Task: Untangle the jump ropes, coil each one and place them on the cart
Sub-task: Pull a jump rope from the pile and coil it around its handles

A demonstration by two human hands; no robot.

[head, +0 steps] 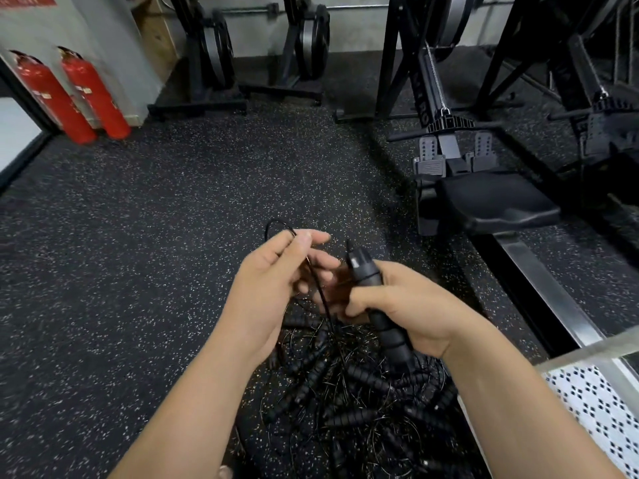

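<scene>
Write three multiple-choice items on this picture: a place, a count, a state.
1. Where does the tangled pile of black jump ropes lie? A, on the speckled rubber floor; B, on a seat; C, in a cart.
2. How many red fire extinguishers stand at the wall? A, one; B, two; C, three.
3. What is the right hand doing? A, hanging open; B, gripping a black ribbed foam handle; C, pressing the floor.
Answers: A, the pile rests on the floor; B, two stand side by side; B, its fingers curl round the handle.
</scene>
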